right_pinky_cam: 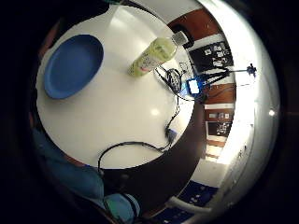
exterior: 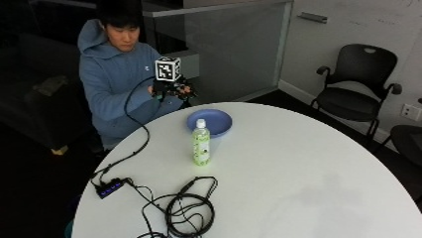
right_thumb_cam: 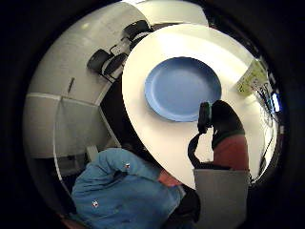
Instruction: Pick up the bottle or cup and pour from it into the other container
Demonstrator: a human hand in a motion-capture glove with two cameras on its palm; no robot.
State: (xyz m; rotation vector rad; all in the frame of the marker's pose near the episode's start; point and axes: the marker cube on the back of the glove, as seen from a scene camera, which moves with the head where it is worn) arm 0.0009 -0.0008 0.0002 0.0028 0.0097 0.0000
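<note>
Stage: I judge the task barely begun; nothing is picked up and nothing looks poured
My right hand [exterior: 173, 90]: raised in front of my chest, in the upper left of the outside view, above the near rim of the table [exterior: 316, 168] and well apart from the bottle
My fingers: I cannot tell whether they are straight or curled; in the outside view the hand is small and partly hidden, and the thumb-side view shows only one gloved finger [right_thumb_cam: 224, 119] over the table, holding nothing that I can see
Bottle [exterior: 201, 143]: standing upright on the white table, left of centre in the outside view, cap on, with yellow-green liquid inside; in the little-finger-side view it sits on the table beside the tangle of cables, apart from the plate
Other container: a blue plate [exterior: 210, 122] lying flat on the table just behind the bottle in the outside view, between the bottle and me; it looks dry
Done so far: as far as I can see, nothing
Left to do: reach down to the bottle, take hold of it, deal with the cap, carry it over the plate, tilt and pour
Caution: the plate is shallow, so I judge the pour must be slow
</note>
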